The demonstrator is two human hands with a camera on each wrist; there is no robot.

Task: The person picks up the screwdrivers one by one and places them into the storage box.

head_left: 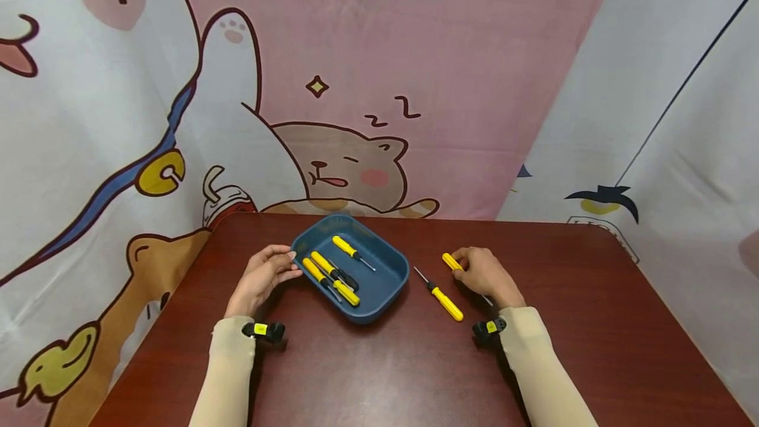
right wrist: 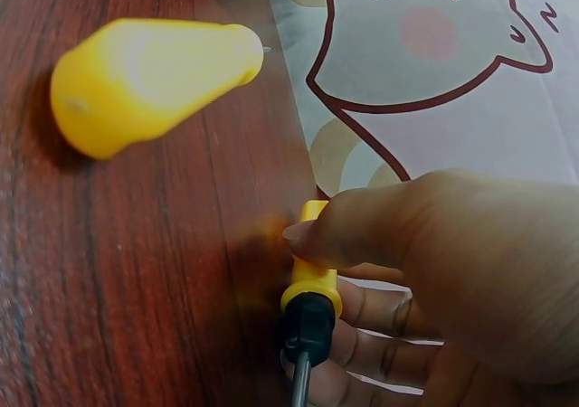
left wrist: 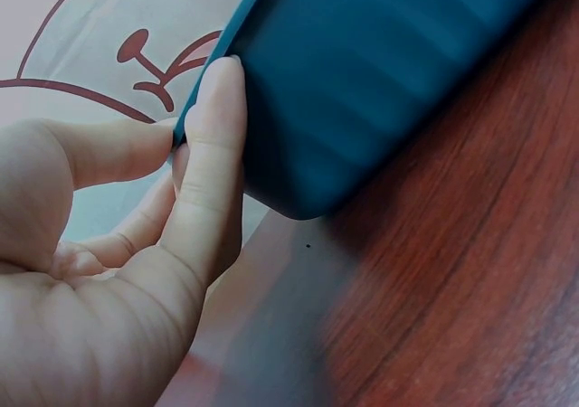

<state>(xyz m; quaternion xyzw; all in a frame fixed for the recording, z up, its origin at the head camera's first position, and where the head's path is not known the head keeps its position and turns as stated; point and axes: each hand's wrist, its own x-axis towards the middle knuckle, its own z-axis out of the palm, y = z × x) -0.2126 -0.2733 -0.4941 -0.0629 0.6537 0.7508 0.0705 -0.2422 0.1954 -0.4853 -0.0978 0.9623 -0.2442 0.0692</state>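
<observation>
My left hand [head_left: 263,277] pinches the left rim of a blue tray [head_left: 385,305]; in the left wrist view thumb and fingers close on its edge. Inside the tray lie several screwdrivers with yellow and black handles, one of them a screwdriver [head_left: 346,246] apart from the rest. My right hand [head_left: 483,274] grips a yellow-handled screwdriver [right wrist: 310,321] by its handle, thumb on top, with the metal shaft pointing back toward me. Just left of that hand, another yellow screwdriver [head_left: 446,303] lies on the table, its tip toward the tray.
The dark red-brown table [head_left: 367,381] reaches back to a cartoon-printed cloth [head_left: 450,84] hanging behind it. Black wrist cameras are strapped over both light sleeves [head_left: 536,348].
</observation>
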